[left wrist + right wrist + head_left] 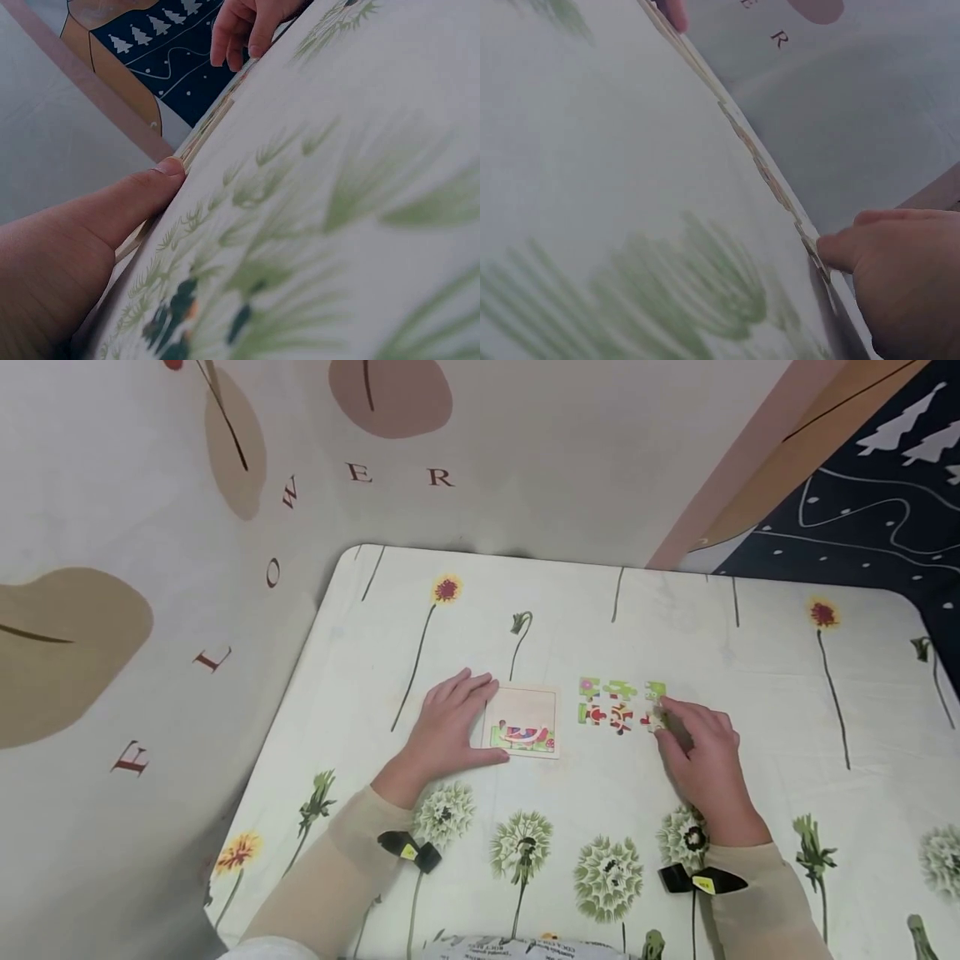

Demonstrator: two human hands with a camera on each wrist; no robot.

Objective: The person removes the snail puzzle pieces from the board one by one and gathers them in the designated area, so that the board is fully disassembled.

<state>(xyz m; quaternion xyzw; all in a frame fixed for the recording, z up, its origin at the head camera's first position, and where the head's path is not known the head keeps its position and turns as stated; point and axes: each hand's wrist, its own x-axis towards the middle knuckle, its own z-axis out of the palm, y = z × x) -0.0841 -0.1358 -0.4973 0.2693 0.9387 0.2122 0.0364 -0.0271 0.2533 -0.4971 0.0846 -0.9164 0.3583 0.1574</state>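
Observation:
A square puzzle tray [521, 706] lies on the table, its lower part filled with colourful pieces and its upper part bare. My left hand [450, 727] rests at the tray's left side, fingers spread along the upper left corner and thumb stretched along the bottom edge. Right of the tray lie several loose puzzle pieces [620, 717] in two rows. At their right end my right hand [701, 752] holds a puzzle piece [654, 720] between index finger and thumb, low at the table. The right wrist view shows the pieces [761, 169] edge-on, the right fingertip touching the last ones.
A white cloth with printed flowers covers the table [750, 693]. Behind it and to the left stands a pale printed wall [540, 485]; a dark panel with white trees [862, 518] is at the back right.

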